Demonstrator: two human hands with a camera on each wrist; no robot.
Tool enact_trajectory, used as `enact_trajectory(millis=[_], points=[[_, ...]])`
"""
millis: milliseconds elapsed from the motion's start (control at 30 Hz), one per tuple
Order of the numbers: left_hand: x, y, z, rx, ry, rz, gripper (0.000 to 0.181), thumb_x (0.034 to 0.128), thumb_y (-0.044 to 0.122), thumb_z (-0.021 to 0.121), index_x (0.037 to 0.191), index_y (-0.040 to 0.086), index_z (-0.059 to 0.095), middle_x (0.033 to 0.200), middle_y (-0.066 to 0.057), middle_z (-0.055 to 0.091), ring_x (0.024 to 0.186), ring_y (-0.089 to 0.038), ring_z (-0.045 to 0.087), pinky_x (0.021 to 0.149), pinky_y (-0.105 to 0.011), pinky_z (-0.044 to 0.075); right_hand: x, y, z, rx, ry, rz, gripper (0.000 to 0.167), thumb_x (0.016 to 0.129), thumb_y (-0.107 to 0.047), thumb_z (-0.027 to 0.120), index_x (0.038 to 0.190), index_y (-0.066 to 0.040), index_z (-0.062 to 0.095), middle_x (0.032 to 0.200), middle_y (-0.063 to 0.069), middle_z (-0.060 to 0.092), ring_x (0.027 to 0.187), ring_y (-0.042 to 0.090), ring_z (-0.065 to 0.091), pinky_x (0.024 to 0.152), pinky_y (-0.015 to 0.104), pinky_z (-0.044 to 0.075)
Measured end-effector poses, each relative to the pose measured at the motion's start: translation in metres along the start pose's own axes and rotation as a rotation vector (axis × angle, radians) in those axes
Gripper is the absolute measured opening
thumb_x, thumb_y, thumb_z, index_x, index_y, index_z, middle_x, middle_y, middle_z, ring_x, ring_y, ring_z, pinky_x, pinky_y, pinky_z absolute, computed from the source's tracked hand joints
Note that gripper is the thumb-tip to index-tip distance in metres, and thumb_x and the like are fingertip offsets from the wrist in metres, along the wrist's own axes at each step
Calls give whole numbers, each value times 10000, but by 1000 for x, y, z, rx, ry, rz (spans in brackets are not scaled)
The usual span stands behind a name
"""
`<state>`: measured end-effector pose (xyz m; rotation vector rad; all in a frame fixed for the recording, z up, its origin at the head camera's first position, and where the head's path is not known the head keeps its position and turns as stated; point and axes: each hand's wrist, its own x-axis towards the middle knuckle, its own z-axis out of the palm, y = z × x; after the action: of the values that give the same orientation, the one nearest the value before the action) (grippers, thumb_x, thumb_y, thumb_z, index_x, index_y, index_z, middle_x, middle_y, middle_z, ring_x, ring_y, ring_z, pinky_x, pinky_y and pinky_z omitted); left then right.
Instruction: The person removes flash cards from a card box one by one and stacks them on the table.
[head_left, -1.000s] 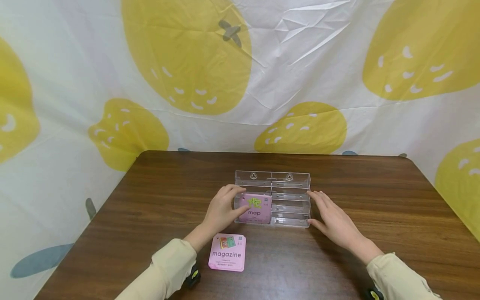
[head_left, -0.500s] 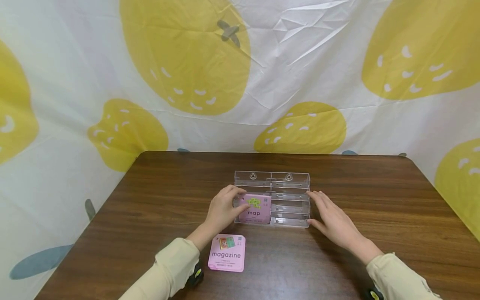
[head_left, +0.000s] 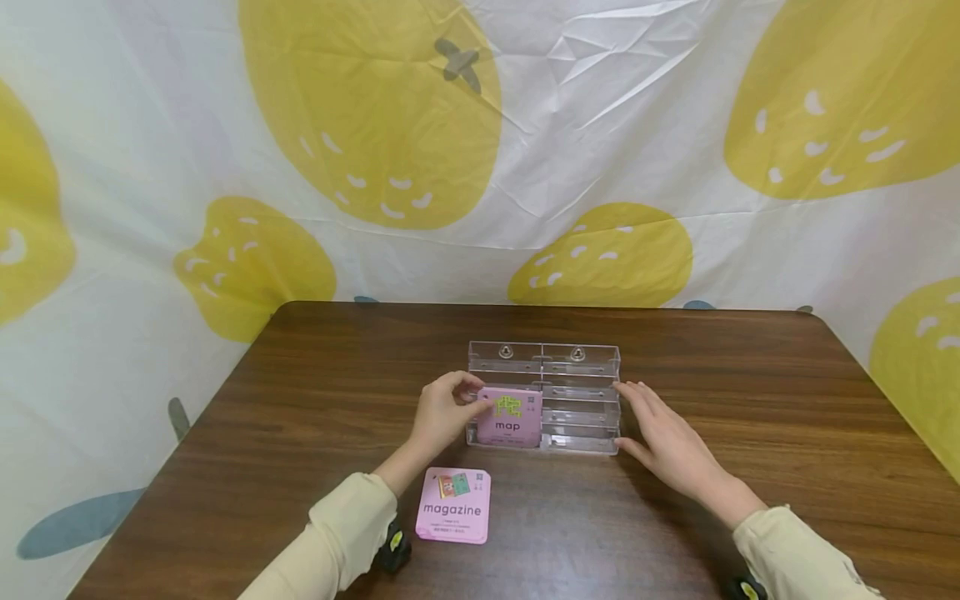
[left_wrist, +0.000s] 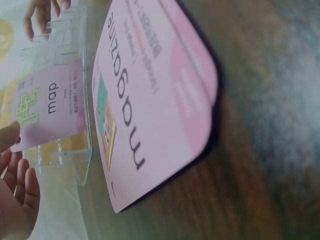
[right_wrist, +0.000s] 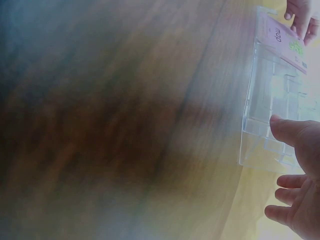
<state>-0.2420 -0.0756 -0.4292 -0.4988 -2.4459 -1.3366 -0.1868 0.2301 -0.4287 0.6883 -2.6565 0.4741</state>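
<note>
A clear plastic card rack, in stepped tiers with two columns, sits on the table in the head view. A pink card reading "map" leans in its front left pocket. My left hand pinches this card at its upper left corner; in the left wrist view the thumb lies on the front of the map card, with fingers behind it. At the rack's right side, my right hand rests its thumb and fingertips, fingers nearly straight. A pink "magazine" card lies face up before the rack, on at least one more card.
The brown wooden table reaches back to a white curtain printed with yellow fruit. Two round metal-looking fittings show at the rack's back tier. Brown tabletop extends on both sides of the rack.
My left fingers have drawn in from the rack's left side to the map card's corner and now pinch it. The right hand and the magazine card stay put.
</note>
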Motion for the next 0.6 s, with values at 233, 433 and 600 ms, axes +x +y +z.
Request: enact_trajectory(millis=[233, 433, 600], points=[[0, 0, 0, 27, 4, -6, 218, 664, 137, 798, 825, 69, 667, 718, -16, 622, 635, -99, 530, 576, -190, 443, 0, 0, 0, 0, -7, 5, 710, 738, -128, 744, 1308, 32, 354, 1283, 275, 416, 1210, 442, 363, 942, 549, 353], [0, 2, -1, 5, 5, -10, 195, 667, 117, 792, 805, 60, 667, 703, -25, 637, 630, -96, 540, 581, -193, 457, 0, -1, 0, 0, -7, 7, 711, 739, -126, 744, 1312, 26, 351, 1289, 269, 414, 1214, 438, 359, 943, 548, 353], [1, 1, -1, -35, -6, -31, 165, 685, 87, 776, 802, 43, 668, 713, -43, 650, 629, -94, 554, 588, -188, 472, 0, -1, 0, -1, -3, 5, 711, 737, -126, 746, 1311, 25, 353, 1288, 266, 418, 1211, 442, 362, 942, 549, 354]])
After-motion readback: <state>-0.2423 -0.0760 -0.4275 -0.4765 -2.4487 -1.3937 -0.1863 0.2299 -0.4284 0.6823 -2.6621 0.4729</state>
